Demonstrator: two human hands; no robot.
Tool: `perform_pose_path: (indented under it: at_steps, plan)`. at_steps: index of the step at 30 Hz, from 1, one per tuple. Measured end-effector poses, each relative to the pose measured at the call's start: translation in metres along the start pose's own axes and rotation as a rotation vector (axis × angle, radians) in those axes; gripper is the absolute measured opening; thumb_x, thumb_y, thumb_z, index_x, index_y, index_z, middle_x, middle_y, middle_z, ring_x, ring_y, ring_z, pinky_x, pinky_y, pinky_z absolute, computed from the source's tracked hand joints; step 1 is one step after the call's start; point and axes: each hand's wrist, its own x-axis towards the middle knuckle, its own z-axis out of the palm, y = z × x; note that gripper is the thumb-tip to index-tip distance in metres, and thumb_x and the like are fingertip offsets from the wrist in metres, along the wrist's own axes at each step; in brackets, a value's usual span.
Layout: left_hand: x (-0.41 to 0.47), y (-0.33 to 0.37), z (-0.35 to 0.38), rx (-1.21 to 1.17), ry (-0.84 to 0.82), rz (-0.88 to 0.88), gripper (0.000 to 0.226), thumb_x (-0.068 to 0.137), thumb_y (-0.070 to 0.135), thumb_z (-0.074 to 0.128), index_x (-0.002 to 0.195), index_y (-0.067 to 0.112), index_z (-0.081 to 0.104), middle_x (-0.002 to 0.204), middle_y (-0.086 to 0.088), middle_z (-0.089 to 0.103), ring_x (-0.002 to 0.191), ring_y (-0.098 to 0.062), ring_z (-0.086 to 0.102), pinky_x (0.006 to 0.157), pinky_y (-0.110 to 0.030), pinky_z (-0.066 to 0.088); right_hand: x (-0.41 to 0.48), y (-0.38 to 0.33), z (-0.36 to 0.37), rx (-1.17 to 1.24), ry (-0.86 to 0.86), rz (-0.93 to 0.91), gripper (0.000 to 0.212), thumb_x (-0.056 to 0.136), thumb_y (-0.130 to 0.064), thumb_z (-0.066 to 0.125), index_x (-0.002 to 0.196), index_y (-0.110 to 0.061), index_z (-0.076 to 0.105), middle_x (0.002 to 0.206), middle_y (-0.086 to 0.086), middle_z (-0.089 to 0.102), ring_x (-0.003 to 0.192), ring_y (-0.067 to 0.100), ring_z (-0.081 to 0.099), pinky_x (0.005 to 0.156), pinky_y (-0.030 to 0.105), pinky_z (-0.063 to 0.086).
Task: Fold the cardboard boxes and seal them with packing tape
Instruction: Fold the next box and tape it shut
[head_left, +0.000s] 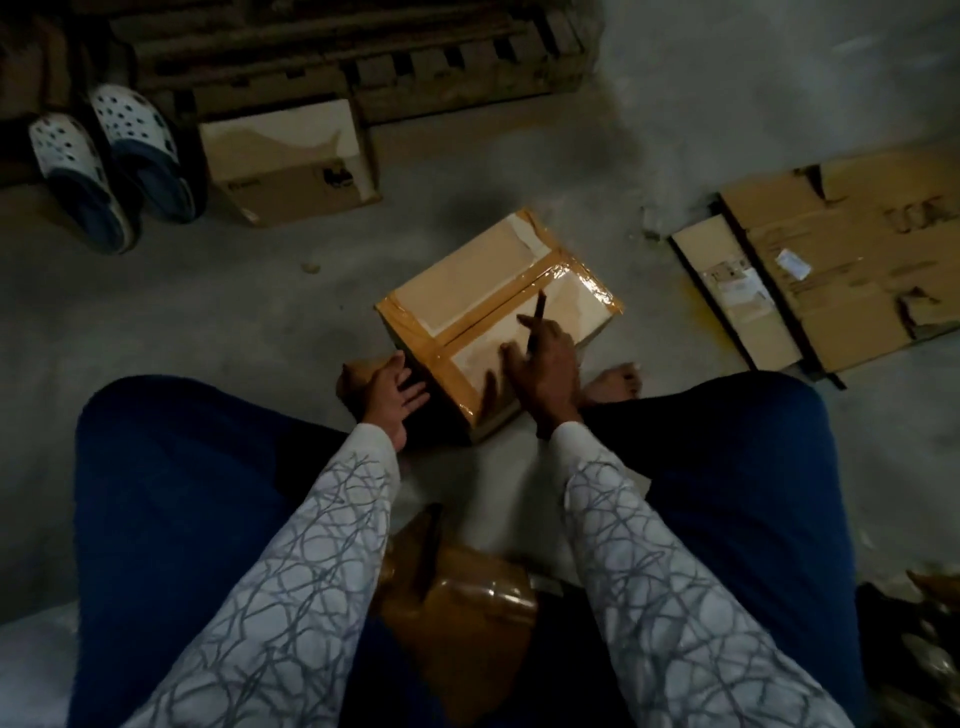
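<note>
Our right hand (545, 366) curls its fingers round a thin dark stick (539, 309) above the squat cardboard box (467, 280), glossy brown tape (415, 332) banding its top; our left hand (392, 395), fingers spread, presses its near side; flattened corrugated sheets (857, 249) lie beyond, rightward

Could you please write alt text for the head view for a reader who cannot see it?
A seated person's right hand holds a thin dark tool over a brown cardboard box sealed with tan tape on a grey concrete floor, while the left hand rests open against its near side. Flattened cardboard sheets lie to the right.
</note>
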Motion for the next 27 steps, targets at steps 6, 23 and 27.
perform_pose_path:
  at_steps: [6,23,27]
  plan:
    - [0.052,0.014,0.023,-0.045,0.000,-0.047,0.067,0.085,0.058,0.064,0.141,0.024,0.051,0.144,-0.004,0.050,0.131,-0.033,0.044,0.106,-0.061,0.034,0.104,0.015,-0.013,-0.221,0.091,0.094,0.054,0.092,-0.036,0.058,0.144,-0.026,0.047,0.144,0.002,0.054,0.132,0.034,0.043,0.103,0.049,0.040]
    - [0.062,0.030,0.039,0.027,0.067,0.204,0.126,0.056,0.037,0.096,0.149,0.049,0.012,0.120,0.009,0.063,0.098,-0.009,0.068,0.073,-0.041,0.061,0.149,0.012,-0.001,-0.067,-0.043,0.449,0.087,0.068,-0.086,0.053,0.134,-0.029,0.052,0.134,0.004,0.057,0.123,0.037,0.053,0.106,0.054,0.039]
    - [0.031,0.054,0.032,0.074,0.035,0.452,0.129,0.067,0.026,0.091,0.154,0.042,-0.004,0.142,0.008,0.047,0.120,-0.011,0.057,0.096,-0.039,0.053,0.108,0.011,-0.013,0.282,0.032,0.385,0.083,0.067,-0.087,0.052,0.127,-0.030,0.060,0.122,-0.002,0.066,0.112,0.026,0.062,0.099,0.048,0.049]
